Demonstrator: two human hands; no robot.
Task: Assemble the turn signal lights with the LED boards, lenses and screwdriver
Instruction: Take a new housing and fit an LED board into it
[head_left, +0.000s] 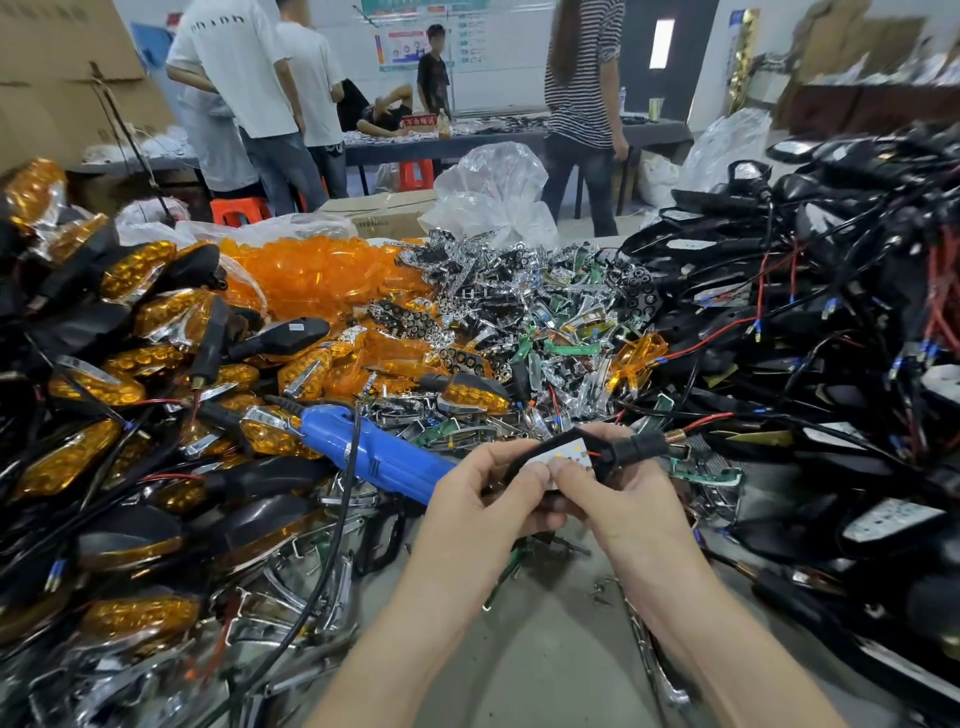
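Head camera is looking down on a grey tabletop (545, 654) that is carrying heaps of parts on every side. Well to the right, a big tangle of empty black shells (841, 312) with red and black wires is spilling toward the middle. On the left, finished lights (130, 364) with their amber covers on are piling up. Behind them, a mound of loose amber lenses (322, 280) is lying next to a glittering heap of chrome reflectors (519, 291). A blue screwdriver (374, 452) is lying at a slant just beside the left hand (467, 499), untouched, its cord trailing down toward the near edge. Both hands are working close together above the bare patch of tabletop. The left hand is curling its fingers round one black housing (615, 453), and the right hand (628, 499) is gripping the same housing from the other side, with both thumbs pressing on the white LED board (563, 460) sitting in its open face. A few small screws (602, 587) are lying on the tabletop below the hands. By the look of it, the step in hand is seating the board in its housing. The next move is probably calling for the board to be pushed flat and squared up, then for one hand to be freed for a reflector or lens and the screwdriver.
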